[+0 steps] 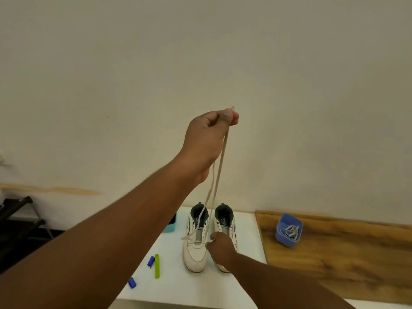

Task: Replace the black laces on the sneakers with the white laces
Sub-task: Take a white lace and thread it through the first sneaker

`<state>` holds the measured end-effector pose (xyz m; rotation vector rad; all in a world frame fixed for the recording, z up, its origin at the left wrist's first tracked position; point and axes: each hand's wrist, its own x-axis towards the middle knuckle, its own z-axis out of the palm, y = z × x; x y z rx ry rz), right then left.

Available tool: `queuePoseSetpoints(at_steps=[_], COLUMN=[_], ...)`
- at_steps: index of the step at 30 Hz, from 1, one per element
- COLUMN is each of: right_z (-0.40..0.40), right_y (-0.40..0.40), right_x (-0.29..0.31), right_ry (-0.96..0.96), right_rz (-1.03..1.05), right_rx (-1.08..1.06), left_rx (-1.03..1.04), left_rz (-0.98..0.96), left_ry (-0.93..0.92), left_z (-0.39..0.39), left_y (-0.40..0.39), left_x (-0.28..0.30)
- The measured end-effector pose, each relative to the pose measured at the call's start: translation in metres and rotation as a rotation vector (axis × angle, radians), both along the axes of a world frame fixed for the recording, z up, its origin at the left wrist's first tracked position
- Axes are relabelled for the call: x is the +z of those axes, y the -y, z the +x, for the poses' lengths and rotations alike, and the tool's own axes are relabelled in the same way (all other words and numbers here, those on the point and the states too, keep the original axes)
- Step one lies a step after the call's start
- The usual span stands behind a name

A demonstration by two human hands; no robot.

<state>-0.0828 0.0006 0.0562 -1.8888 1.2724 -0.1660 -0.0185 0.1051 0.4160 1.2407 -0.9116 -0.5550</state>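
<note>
The left hand [206, 139] is raised high on an outstretched arm, thumb and fingers pinching both ends of a white lace [219, 166] that hangs down to the left sneaker [196, 248] below it. The right hand [220, 249] is low between the two sneakers, fingers curled at the lace by the lowest eyelets; whether it grips is unclear. The right sneaker [225, 221] lies partly under that hand. Right of it, past the white table's [196, 286] edge, a blue bin [288, 230] holds more laces.

Plain room: bare wall [200, 52], white table [178, 286], wooden floor [334, 264].
</note>
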Motion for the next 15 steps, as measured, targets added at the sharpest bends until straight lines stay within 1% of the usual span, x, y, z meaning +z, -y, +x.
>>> queuePoseSetpoints(at_steps=[3, 9, 15], right_z=[0.008, 0.037, 0.039], right_y=[0.005, 0.015, 0.025], right_x=[-0.017, -0.043, -0.046], right_ry=[-0.035, -0.018, -0.009], right_rz=[-0.008, -0.011, -0.059], right_rx=[-0.046, -0.155, -0.240], left_rx=[-0.018, -0.061, -0.103], left_rz=[-0.008, 0.009, -0.018], left_ry=[-0.005, 0.029, 0.067], left_z=[0.003, 0.013, 0.013], left_y=[0.005, 0.009, 0.006], left_x=[-0.001, 0.002, 0.008])
